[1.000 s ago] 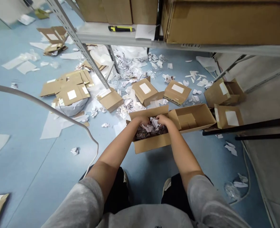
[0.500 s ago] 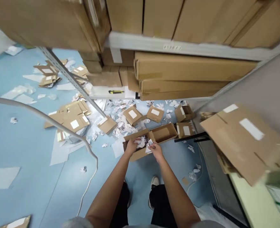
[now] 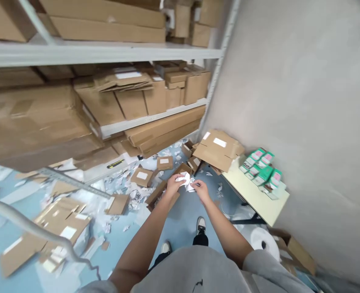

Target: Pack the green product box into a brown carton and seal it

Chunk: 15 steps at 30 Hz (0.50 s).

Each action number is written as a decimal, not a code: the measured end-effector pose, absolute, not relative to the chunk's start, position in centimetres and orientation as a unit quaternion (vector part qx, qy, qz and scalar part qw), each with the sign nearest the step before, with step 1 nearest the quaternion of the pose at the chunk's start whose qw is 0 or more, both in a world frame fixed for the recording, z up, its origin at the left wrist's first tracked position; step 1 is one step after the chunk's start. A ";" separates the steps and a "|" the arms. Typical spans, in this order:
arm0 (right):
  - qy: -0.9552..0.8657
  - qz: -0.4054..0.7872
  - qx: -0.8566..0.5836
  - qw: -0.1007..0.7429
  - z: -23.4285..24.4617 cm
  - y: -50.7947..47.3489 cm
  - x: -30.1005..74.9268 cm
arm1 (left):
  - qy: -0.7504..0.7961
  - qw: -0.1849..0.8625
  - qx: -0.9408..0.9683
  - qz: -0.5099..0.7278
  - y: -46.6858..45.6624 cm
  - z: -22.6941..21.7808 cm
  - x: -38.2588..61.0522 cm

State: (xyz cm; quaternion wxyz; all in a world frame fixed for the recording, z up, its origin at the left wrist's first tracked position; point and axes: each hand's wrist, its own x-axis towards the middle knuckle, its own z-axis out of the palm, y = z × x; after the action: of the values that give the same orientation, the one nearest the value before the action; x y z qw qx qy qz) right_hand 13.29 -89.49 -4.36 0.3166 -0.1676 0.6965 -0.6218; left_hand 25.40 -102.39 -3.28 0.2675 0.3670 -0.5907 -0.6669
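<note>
Head view: left hand (image 3: 174, 184) and right hand (image 3: 201, 189) gripping crumpled white paper (image 3: 185, 180), carton label (image 3: 219, 142) unreadable

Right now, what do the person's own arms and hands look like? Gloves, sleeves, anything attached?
The left hand and right hand are bare, with no gloves, and no cables or straps show on them. The forearms are bare too. The mottled grey sweatshirt's left sleeve and right sleeve end near the elbows.
</note>
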 end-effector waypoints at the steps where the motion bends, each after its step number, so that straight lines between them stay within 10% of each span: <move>1: 0.694 -0.638 -0.153 0.298 -3.1 -88.1 12.9 | -0.598 0.256 0.335 -0.681 -101.5 -2.1 24.5; 15: 0.622 -0.780 -0.050 0.040 7.6 -57.4 5.1 | -0.717 0.026 -0.064 -0.694 -76.1 8.4 5.0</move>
State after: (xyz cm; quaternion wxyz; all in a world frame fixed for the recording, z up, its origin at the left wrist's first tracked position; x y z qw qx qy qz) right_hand 5.07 -57.38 7.57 0.0403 -0.0503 0.6223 -0.7801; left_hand 5.04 -76.07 8.39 0.0258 -0.0644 -0.7166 -0.6940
